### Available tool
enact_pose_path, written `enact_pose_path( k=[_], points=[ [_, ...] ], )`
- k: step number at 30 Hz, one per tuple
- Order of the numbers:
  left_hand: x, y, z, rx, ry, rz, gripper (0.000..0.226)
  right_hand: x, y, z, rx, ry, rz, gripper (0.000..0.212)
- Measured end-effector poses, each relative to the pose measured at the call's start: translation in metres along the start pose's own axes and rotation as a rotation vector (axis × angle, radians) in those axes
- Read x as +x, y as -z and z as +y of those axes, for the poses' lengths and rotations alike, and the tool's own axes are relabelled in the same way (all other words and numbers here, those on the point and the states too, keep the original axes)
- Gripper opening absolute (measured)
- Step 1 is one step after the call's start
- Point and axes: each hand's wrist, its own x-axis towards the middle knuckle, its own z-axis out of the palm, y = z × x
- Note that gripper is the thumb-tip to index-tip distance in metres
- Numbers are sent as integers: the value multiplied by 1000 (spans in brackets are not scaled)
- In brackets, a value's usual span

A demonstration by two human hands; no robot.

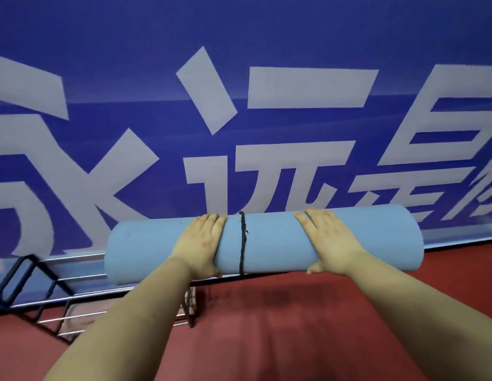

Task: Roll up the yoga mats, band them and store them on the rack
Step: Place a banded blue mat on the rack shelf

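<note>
Rolled light-blue yoga mat (266, 243) held horizontally in both hands, above the red floor (294, 325) and right over the top rails of the rack (74, 292); can't tell if it touches the rack yet. Black band (242, 243) wrapped around the roll near its middle, a bit of loose end sticking out on the right side. Left hand (203, 240) sits just left of the band, fingers (211, 221) curled over the top of the roll, thumb under the near side, so clamped on the mat. Right hand (330, 237) further right, well clear of the band, same grip: fingers wrapped over the top, thumb tip showing under the lower edge. Both forearms bare, reaching forward from the bottom of view. Rack is a low metal frame with silver horizontal bars and black end loops, standing on the floor against a blue banner (129, 50) with large white characters. Left end of the roll overhangs the rack bars; right end sticks out past the rack over the floor.
</note>
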Motion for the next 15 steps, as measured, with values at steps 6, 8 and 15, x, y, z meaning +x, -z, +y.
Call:
enact_pose_path(
  k=[6,8,15],
  points=[
    [80,-34,-29,-46,-9,-44,116,69,-16,41,31,-16,-30,127],
    [100,-44,-35,-60,-22,-49,114,83,-28,52,57,-20,-37,126],
    [149,-85,-21,-57,8,-118,121,125,-77,99,107,9,-107,124]
  ],
)
